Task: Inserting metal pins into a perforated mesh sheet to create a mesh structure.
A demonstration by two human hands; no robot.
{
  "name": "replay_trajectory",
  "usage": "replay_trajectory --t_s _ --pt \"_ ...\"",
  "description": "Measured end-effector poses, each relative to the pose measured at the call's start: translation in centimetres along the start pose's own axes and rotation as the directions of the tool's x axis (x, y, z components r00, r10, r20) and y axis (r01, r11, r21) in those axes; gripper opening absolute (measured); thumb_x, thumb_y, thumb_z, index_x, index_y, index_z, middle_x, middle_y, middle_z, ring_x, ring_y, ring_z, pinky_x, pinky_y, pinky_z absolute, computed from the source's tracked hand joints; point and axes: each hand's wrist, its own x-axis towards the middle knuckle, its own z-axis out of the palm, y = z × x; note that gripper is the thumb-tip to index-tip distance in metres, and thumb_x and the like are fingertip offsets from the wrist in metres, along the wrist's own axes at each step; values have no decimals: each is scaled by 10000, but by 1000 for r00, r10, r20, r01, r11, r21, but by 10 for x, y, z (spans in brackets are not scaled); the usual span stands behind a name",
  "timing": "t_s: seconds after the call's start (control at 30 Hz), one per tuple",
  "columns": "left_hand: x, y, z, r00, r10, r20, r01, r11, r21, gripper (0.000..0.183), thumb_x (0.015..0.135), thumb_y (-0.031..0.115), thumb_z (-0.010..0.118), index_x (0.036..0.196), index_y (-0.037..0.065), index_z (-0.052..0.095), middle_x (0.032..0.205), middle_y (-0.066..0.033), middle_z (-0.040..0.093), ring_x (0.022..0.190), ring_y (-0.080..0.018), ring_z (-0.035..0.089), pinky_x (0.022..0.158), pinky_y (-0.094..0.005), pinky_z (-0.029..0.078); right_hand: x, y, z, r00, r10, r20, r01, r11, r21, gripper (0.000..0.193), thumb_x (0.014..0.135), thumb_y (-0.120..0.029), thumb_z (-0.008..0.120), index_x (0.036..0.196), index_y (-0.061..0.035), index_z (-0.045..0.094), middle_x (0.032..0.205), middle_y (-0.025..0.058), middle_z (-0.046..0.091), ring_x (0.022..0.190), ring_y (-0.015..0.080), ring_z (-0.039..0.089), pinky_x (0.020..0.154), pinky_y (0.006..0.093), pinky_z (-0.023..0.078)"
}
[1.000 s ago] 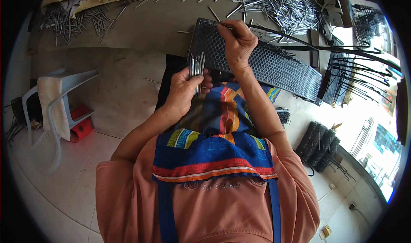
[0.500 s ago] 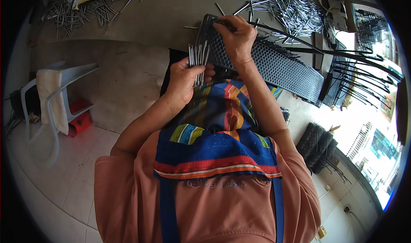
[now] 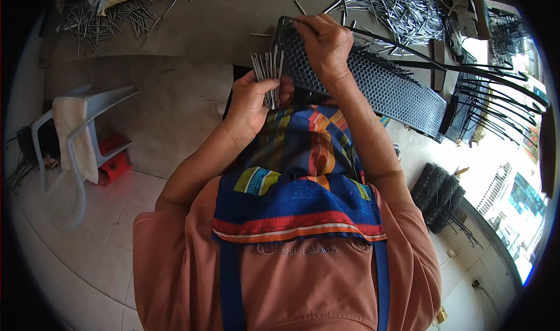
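Several thin silvery metal rods stand fanned out in my left hand, pinned under the thumb. Close beside them, a long dark panel covered in small round holes slants from the upper middle down to the right. My right hand is over the panel's far left end, thumb and fingers drawn together against its surface. Whatever those fingertips pinch is hidden or too small to name. Along the panel's far edge, right of this hand, runs a row of dark spiky tips.
A big heap of loose metal rods covers the worktop's far right; another pile lies far left. Dark hooked rods jut out at the right. A plastic chair with a cloth stands left, and dark wire bundles sit on the floor right.
The rods in my left hand have spread and tilted slightly leftward. My right hand has turned a little and its fingers have shifted slightly, still at the panel's far left end.
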Motion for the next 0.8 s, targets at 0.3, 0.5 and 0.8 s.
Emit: replay_trajectory --t_s 0.3,0.5,0.8 --pt "1 2 -2 1000 -17 -7 17 1000 -1 166 863 -63 554 1001 -12 630 891 -155 693 757 -241 685 658 -363 571 -5 -1 5 999 30 -39 -33 997 -65 130 829 -176 710 917 -86 744 768 85 653 676 278 663 595 331 498" --pt "1 5 -1 999 -34 -5 34 999 -23 167 861 -66 552 997 -10 631 881 -147 687 760 -239 683 661 -366 573 4 -2 6 1000 9 -7 -9 997 -81 139 826 -203 712 911 -97 747 771 82 650 686 292 658 597 343 497" --pt "4 2 -4 1000 -13 4 13 1000 -14 168 865 -57 553 1001 -3 637 886 -139 693 763 -237 688 659 -367 570 -10 0 1 995 74 -62 -79 994 -78 120 821 -186 719 899 -100 750 784 79 643 668 273 656 593 338 492"
